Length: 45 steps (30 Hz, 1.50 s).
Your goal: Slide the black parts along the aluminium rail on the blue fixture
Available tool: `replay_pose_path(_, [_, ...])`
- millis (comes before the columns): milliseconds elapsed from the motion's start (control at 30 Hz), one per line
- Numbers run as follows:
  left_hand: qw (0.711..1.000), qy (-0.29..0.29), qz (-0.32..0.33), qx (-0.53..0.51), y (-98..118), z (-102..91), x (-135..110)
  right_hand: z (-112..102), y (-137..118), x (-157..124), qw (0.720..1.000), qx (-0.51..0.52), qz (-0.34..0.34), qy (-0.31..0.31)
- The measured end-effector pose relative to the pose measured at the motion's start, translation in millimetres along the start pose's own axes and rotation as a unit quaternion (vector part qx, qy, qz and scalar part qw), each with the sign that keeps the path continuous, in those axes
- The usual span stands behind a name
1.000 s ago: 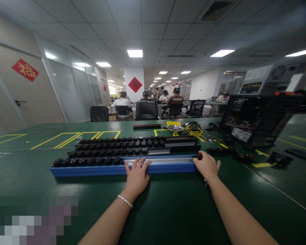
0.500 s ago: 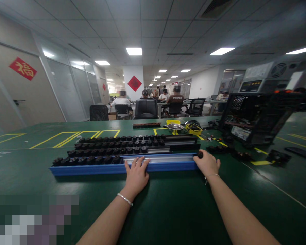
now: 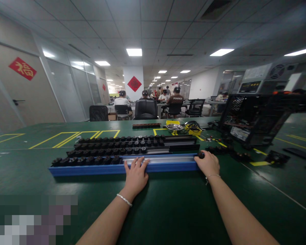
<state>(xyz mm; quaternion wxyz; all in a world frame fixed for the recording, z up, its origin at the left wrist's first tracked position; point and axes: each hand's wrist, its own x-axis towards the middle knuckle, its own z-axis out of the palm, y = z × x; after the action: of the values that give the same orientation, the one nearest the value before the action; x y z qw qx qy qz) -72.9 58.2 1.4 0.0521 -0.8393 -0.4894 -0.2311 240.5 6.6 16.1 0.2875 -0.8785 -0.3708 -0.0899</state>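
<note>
The right hand (image 3: 208,164) is edging very slightly rightward with a black piece (image 3: 201,155), its thumb and fingers pinching that at the right end of the blue tray (image 3: 91,171). The left hand (image 3: 136,178) is keeping its place, fingers spreading apart over the tray's near edge. The tray is lying across the table (image 3: 173,204), knobs (image 3: 85,161) filling its left part. Black rails (image 3: 187,147) are lying beyond, toward the table's far edge.

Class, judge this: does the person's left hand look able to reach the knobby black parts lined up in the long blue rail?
Probably yes: the left hand rests on the blue rail just right of the knobby black parts, with nothing visible between them.
</note>
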Motion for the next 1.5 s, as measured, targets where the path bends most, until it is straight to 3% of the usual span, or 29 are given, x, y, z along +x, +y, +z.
replay_pose_path(700, [1.0,0.005,0.003,0.001,-0.5,2.5,0.4,-7.0,7.9,5.9,0.999,0.026,0.035,-0.01])
replay_pose_path(1033, [1.0,0.007,0.006,-0.004,-0.5,1.1,0.3,3.0,17.4,13.2,0.999,0.036,0.014,0.011])
replay_pose_path(1500, [1.0,0.011,0.004,-0.004,-0.4,3.5,0.3,0.4,22.9,16.9,0.995,0.087,0.05,-0.009])
